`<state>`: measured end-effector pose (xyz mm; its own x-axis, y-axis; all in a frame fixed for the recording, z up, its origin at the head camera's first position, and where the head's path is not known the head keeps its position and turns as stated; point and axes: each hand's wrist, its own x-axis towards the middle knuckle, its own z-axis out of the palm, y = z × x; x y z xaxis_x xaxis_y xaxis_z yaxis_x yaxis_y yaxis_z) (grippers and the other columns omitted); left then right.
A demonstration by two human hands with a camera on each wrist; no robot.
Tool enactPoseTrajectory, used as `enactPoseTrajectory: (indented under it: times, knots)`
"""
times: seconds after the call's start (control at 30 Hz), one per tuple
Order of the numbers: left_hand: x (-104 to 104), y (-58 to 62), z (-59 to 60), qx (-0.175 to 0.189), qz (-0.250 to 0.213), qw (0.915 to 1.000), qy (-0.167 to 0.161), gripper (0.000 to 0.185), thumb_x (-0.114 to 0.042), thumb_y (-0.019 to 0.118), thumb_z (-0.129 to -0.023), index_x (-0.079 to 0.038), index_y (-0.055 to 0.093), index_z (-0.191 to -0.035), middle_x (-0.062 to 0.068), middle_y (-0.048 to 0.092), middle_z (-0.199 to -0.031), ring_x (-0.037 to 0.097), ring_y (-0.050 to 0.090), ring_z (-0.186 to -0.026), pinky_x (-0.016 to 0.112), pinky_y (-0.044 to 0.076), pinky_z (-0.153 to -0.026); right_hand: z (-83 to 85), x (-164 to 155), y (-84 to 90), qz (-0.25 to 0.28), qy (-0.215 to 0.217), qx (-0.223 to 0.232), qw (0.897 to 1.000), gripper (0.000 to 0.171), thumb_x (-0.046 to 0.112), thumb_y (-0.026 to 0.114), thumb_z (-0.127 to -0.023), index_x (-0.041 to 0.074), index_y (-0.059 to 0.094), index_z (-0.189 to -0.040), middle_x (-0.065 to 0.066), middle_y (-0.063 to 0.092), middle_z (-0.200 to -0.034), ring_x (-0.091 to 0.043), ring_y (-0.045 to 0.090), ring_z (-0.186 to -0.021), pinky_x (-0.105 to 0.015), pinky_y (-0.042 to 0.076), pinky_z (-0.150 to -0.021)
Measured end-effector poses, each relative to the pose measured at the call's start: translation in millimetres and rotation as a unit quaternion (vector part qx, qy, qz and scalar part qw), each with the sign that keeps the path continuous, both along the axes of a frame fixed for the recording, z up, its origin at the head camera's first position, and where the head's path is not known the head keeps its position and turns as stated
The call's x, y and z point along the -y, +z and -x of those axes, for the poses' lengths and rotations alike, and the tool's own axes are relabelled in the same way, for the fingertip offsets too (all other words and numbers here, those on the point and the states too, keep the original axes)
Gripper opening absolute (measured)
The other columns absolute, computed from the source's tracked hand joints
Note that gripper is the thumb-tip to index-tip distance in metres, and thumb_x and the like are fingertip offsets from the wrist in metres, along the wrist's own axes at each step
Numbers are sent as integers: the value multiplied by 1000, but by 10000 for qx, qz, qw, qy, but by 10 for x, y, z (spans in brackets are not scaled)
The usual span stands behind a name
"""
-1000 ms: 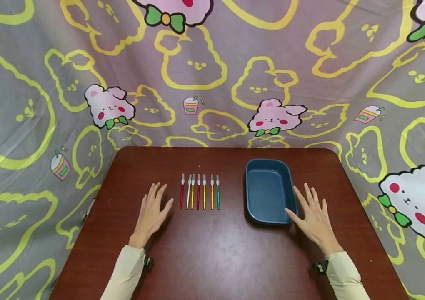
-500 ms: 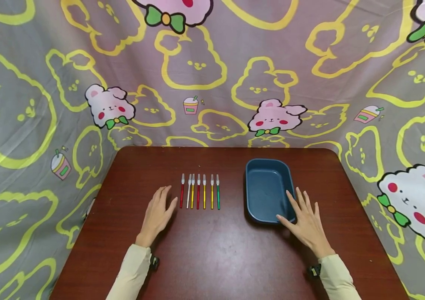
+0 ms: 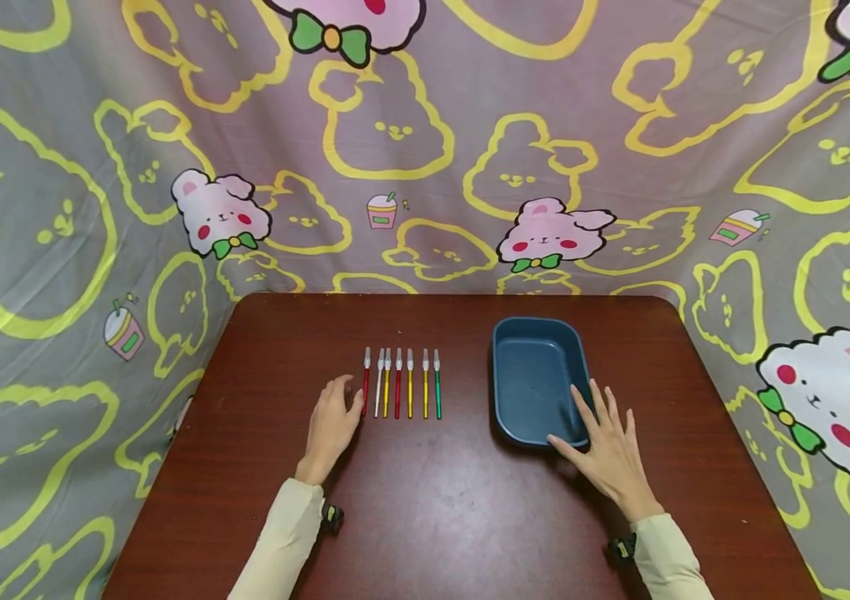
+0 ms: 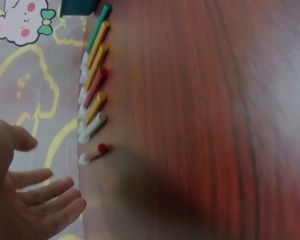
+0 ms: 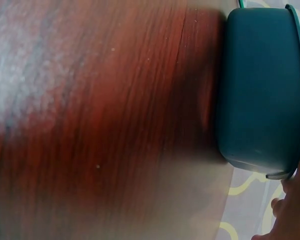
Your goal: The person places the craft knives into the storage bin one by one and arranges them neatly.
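Observation:
A row of several slim craft knives with clear caps lies left of the table's middle, caps pointing away. From left to right the handles run red, silver, yellow, red, yellow, yellow and green. My left hand is close beside the leftmost red knife, thumb near its handle; the left wrist view shows relaxed fingers with nothing between them. A deep blue plastic bin stands to the right. Over its near right corner my right hand spreads its fingers, thumb at the front rim.
The dark red-brown wooden table has rounded far corners. Behind it and along both sides hangs a grey curtain with cartoon animals. Each wrist wears a small black device.
My left hand has moved right and come up to the leftmost red knife. The right hand has shifted left over the bin's near right corner. Knives and bin have stayed put.

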<state>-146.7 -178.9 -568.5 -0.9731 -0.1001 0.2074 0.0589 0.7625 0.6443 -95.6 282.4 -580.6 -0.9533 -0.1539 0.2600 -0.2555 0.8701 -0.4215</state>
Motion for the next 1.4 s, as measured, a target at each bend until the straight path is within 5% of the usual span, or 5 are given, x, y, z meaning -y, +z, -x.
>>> enactPoseTrajectory:
  times: [0.33, 0.87, 1.4]
  knots:
    - [-147, -34, 123, 70, -122, 9983, 557, 32, -10, 69, -98, 8, 66, -124, 25, 69, -107, 44, 68, -98, 59, 55, -83, -1, 5, -13, -70, -110, -4, 9999, 105, 60, 76, -87, 13, 28, -168, -21, 25, -172, -52, 21, -155, -78, 14, -116]
    - [-244, -127, 309, 369, -436, 9950, 819, 33, -4, 76, -92, 11, 69, -120, 24, 69, -105, 44, 68, -100, 57, 55, -89, 10, -2, -43, -30, -117, -53, 9999, 103, 60, 77, -86, 16, 32, -168, -22, 26, -171, -53, 23, -154, -78, 15, -116]
    - [-291, -199, 384, -58, -751, 9910, 1109, 27, 8, 85, -80, 13, 76, -105, 23, 73, -87, 45, 70, -88, 60, 52, -89, 12, -10, -54, -6, -88, -41, 10000, 100, 58, 77, -87, 17, 32, -167, -23, 24, -172, -54, 22, -153, -79, 14, -116]
